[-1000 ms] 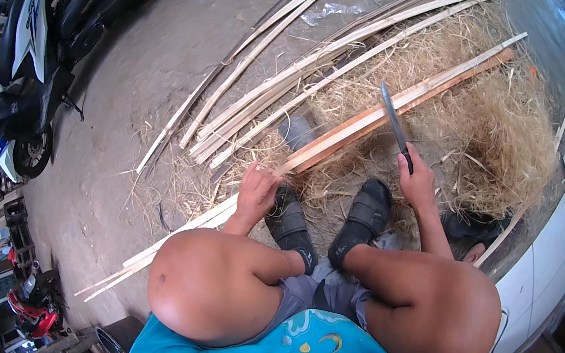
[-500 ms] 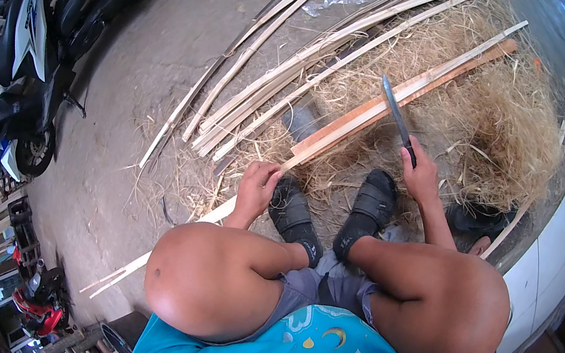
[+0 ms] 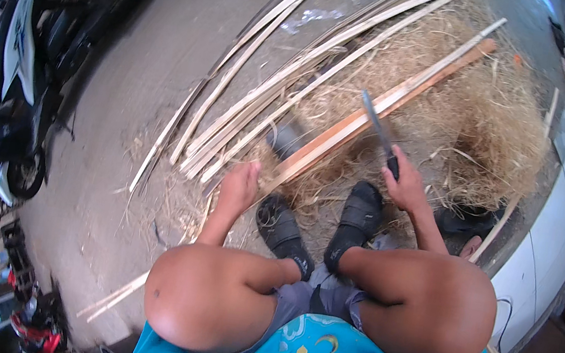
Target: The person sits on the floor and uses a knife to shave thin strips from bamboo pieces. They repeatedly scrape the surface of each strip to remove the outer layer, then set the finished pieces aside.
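My right hand (image 3: 404,181) grips the black handle of a long-bladed knife (image 3: 376,117), its blade pointing up and left close to a pale split strip (image 3: 378,110). The strip lies along a reddish-brown board (image 3: 324,135) that slants away to the upper right. The strip's near part runs down past my left knee. My left hand (image 3: 239,183) hovers beside the strip near the board's lower end. Its fingers are blurred, and whether they touch the strip is unclear.
Long pale strips (image 3: 264,102) lie on the concrete floor to the left. A heap of fine shavings (image 3: 498,134) spreads at the right. My black sandals (image 3: 282,227) flank the board's near end. A motorcycle (image 3: 37,70) stands far left; white tiles (image 3: 539,249) edge the right.
My left hand has come off its pinch at the strip's near part and shifted slightly left. The knife has moved a little down and left in the view, which has also shifted.
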`<state>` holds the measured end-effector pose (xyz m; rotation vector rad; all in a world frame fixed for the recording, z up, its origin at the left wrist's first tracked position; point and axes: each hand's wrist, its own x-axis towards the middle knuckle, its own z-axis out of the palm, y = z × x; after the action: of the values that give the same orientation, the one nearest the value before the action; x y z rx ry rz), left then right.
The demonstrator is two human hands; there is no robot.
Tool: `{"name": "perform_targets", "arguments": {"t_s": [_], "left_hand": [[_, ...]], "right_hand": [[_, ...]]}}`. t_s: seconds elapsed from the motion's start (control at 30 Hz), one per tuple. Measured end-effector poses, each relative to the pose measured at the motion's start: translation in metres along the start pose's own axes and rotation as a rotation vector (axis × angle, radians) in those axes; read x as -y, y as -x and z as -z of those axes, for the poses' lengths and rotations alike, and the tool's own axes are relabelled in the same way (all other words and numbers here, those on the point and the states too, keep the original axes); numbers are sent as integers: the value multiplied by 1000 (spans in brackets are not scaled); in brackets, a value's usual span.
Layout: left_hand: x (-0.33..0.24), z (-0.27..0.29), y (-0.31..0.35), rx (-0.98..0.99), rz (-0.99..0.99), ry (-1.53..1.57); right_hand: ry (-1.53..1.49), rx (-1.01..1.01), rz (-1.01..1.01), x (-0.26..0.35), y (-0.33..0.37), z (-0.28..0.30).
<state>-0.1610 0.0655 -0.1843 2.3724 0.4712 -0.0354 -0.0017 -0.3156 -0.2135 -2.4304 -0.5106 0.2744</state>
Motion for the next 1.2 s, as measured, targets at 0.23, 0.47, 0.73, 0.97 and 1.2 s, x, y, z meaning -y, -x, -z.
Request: {"name": "perform_targets", "arguments": {"t_s": [0.23, 0.47, 0.73, 0.97, 1.2], "left_hand": [[5, -24, 5, 546, 261, 263], [114, 23, 69, 535, 421, 85], [65, 12, 37, 386, 219, 112], [38, 23, 26, 294, 136, -4], [38, -2, 21, 311, 179, -2]], "right_hand": [[23, 256, 15, 41, 3, -13], [162, -101, -392, -63, -50, 83], [118, 79, 77, -54, -26, -4], [87, -188, -336, -52, -40, 86], [-44, 45, -157, 11, -14, 18]]}}
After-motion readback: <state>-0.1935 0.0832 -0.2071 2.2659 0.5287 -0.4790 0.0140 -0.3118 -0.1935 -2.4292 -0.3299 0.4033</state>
